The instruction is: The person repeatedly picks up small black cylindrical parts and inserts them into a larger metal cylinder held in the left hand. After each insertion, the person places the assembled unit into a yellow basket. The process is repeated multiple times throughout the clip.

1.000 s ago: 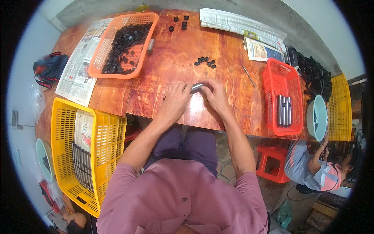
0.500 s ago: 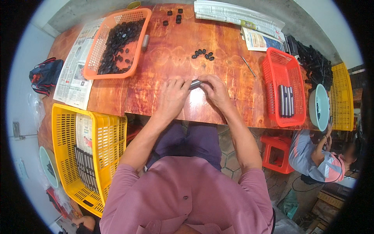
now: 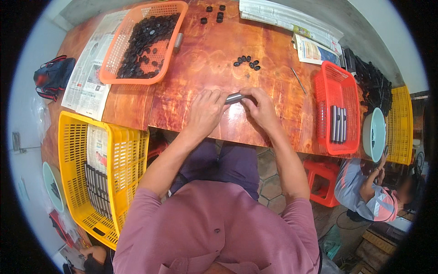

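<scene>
My left hand point(image 3: 206, 112) grips one end of a short grey metal tube point(image 3: 234, 97) over the wooden table, fingers wrapped around it. At the tube's other end, my right hand point(image 3: 261, 108) pinches with thumb and fingers. The tube lies roughly sideways between them, its middle showing and both ends partly covered. Whether a small cap sits in the right fingers is hidden. Beyond my hands, several small black caps point(image 3: 248, 59) form a loose arc on the table. A thin metal rod point(image 3: 299, 80) rests to their right.
An orange basket point(image 3: 106, 81) of black caps stands far left on newspaper. At right, a red basket point(image 3: 354, 123) holds several grey tubes point(image 3: 338, 124); beside it is a pale green bowl point(image 3: 378, 132). A yellow crate point(image 3: 119, 182) of tubes stands near left. A person point(image 3: 372, 194) sits right.
The view has shifted a little, so the table's contents appear moved. More of the tube's middle shows between my hands, and my right hand sits slightly farther from my left.
</scene>
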Tool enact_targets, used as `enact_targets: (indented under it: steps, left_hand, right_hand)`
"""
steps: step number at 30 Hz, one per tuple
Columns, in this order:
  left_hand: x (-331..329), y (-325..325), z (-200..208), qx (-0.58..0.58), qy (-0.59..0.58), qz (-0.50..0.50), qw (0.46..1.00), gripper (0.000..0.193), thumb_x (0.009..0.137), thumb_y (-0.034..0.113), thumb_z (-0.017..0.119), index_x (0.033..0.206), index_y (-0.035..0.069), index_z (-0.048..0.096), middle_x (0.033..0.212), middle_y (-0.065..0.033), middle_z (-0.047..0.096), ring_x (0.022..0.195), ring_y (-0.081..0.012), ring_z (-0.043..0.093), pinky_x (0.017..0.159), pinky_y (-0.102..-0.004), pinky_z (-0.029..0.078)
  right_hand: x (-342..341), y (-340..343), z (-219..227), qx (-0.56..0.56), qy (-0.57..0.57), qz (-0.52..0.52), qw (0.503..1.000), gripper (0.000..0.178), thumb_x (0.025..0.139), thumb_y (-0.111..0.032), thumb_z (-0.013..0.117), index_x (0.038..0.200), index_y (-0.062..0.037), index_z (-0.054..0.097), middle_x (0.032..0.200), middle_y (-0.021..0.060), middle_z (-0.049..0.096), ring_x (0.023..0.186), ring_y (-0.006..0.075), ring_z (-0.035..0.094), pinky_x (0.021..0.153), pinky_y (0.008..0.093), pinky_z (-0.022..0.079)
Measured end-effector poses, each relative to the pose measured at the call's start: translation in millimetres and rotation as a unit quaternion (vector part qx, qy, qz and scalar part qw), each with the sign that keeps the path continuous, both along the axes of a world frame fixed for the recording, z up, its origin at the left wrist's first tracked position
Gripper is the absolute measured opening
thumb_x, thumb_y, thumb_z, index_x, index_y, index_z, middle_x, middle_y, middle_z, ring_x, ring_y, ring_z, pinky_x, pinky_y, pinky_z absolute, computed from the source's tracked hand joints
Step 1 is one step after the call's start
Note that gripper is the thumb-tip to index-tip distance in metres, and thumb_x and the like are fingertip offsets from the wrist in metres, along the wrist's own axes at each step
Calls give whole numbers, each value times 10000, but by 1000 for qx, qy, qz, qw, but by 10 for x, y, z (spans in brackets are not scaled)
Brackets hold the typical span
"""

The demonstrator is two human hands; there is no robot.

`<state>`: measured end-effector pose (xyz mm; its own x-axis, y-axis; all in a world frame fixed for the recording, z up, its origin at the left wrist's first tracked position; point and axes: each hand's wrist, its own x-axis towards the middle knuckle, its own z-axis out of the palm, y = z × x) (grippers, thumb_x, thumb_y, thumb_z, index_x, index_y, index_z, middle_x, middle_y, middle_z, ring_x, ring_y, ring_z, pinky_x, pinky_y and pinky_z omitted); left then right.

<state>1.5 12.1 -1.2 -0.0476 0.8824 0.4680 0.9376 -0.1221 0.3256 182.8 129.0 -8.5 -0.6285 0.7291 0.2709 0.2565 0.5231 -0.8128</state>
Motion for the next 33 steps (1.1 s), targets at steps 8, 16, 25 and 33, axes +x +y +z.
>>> enact_targets:
  steps: [8, 16, 25, 33]
  left_hand:
    - [-24, 3, 37, -13, -21, -10, 1000, 367, 834, 198, 798, 1155, 65, 680, 1002, -105, 610, 972, -306, 610, 821, -427, 502]
    - [-88, 14, 25, -25, -56, -22, 998, 373, 855, 208, 783, 1170, 39, 676, 987, -117, 609, 959, -318, 603, 833, -423, 495]
    - [-75, -20, -69, -47, -58, -22, 997, 378, 845, 211, 776, 1169, 40, 684, 968, -77, 621, 905, -270, 607, 797, -390, 481]
    - [-82, -22, -125, -68, -4, -27, 997, 405, 853, 245, 748, 1192, 42, 663, 961, -61, 613, 884, -245, 600, 767, -384, 480]
  right_hand:
    - [-683, 290, 128, 96, -113, -111, 983, 300, 937, -266, 640, 979, 25, 698, 1002, 216, 644, 987, 401, 601, 897, 503, 465]
    - [-801, 271, -34, 164, -169, -138, 962, 280, 950, -245, 643, 1042, 20, 657, 1115, 209, 596, 1044, 380, 565, 915, 497, 423]
    - [-782, 211, -55, 199, -154, -139, 958, 185, 972, -218, 620, 974, -35, 594, 987, 157, 571, 960, 346, 541, 838, 469, 384]
    - [-757, 203, -42, 183, -138, -145, 963, 168, 937, -206, 638, 938, -47, 583, 955, 148, 558, 942, 345, 537, 827, 470, 365]
